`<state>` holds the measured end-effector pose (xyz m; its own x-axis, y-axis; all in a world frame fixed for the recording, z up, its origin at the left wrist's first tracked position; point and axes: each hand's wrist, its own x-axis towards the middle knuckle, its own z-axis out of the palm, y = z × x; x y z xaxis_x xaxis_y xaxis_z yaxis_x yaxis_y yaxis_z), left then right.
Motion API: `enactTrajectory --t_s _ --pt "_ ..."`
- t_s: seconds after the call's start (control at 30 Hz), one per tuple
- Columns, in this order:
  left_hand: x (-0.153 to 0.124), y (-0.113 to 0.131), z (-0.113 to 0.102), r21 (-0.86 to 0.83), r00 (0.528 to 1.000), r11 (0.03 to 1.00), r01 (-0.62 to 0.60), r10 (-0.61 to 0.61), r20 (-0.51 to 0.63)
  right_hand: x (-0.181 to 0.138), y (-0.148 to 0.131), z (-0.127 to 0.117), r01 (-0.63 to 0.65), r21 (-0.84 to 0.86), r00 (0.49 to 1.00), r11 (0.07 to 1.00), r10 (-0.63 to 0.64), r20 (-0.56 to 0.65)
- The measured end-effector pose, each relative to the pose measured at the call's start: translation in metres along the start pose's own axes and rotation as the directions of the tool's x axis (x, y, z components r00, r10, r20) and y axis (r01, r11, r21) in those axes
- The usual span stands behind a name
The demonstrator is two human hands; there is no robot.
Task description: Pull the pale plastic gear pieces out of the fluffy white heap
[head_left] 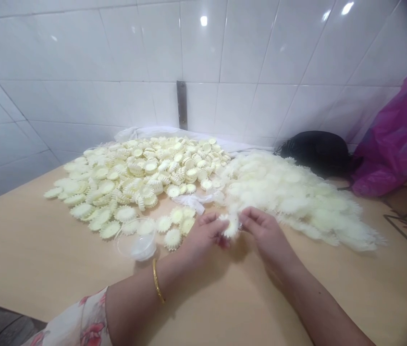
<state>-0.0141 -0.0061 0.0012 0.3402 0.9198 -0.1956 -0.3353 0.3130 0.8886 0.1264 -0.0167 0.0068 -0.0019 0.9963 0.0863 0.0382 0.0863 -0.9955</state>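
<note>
My left hand [205, 234] and my right hand [263, 229] meet over the middle of the wooden table [44, 259], fingers pinched on one pale toothed plastic disc [230, 226] held between them. A gold bangle circles my left wrist. Just left of my hands lies a spread of cream toothed discs [134, 178], several loose ones close to my left fingers. To the right sits a paler, fluffier heap of discs with ragged edges [297, 197].
A small clear plastic cup [139, 243] stands near my left wrist. A black bag [316, 150] and a magenta plastic bag [394, 139] lie at the back right. White tiled walls close the back and left.
</note>
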Motion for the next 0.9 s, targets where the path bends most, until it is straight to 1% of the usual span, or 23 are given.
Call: enactTrajectory --t_s 0.07,0.13,0.23,0.3,0.37,0.47,0.57,0.63,0.7,0.77,0.83,0.9 --pt "0.0 0.001 -0.001 -0.011 0.999 1.0 -0.016 0.016 0.044 0.001 0.001 -0.001 -0.07 0.151 0.997 0.986 0.063 0.051" --pt "0.0 0.001 -0.001 -0.02 0.994 0.999 -0.033 0.035 0.102 0.001 0.001 -0.001 -0.125 0.246 0.991 0.961 0.108 0.083" --pt "0.001 0.001 -0.003 -0.025 0.983 0.998 -0.055 0.058 0.173 0.002 0.0 0.0 -0.194 0.317 0.979 0.929 0.163 0.121" --pt "0.002 -0.001 -0.004 -0.017 0.985 0.998 -0.054 0.056 0.161 0.002 0.0 0.001 -0.225 0.333 0.972 0.916 0.189 0.136" --pt "0.003 -0.003 -0.005 0.018 0.994 0.999 -0.046 0.044 0.097 0.001 0.001 0.001 -0.227 0.333 0.973 0.915 0.195 0.127" --pt "0.002 -0.005 -0.005 0.083 0.998 0.995 -0.057 0.057 0.007 0.0 0.002 0.003 -0.19 0.306 0.981 0.933 0.167 0.1" --pt "0.0 -0.004 -0.001 0.099 0.997 0.993 -0.063 0.067 -0.04 0.0 0.004 0.004 -0.161 0.269 0.981 0.95 0.125 0.146" --pt "-0.002 -0.001 0.003 0.085 0.996 0.995 -0.045 0.051 -0.073 0.0 0.005 0.005 -0.155 0.238 0.978 0.959 0.115 0.173" --pt "-0.003 0.001 0.005 0.065 0.996 0.998 -0.012 0.018 -0.093 -0.001 0.003 0.006 -0.145 0.18 0.98 0.973 0.116 0.16" --pt "-0.004 0.003 0.006 0.047 0.996 0.999 0.01 -0.006 -0.088 -0.003 0.0 0.007 -0.121 0.124 0.984 0.985 0.103 0.144" --pt "-0.005 0.004 0.008 0.038 0.997 0.999 0.018 -0.015 -0.075 -0.004 -0.003 0.007 -0.087 0.105 0.986 0.991 0.07 0.152" --pt "-0.006 0.005 0.01 0.022 0.997 1.0 0.02 -0.019 -0.071 -0.004 -0.004 0.006 -0.029 0.07 0.992 0.997 0.021 0.121"
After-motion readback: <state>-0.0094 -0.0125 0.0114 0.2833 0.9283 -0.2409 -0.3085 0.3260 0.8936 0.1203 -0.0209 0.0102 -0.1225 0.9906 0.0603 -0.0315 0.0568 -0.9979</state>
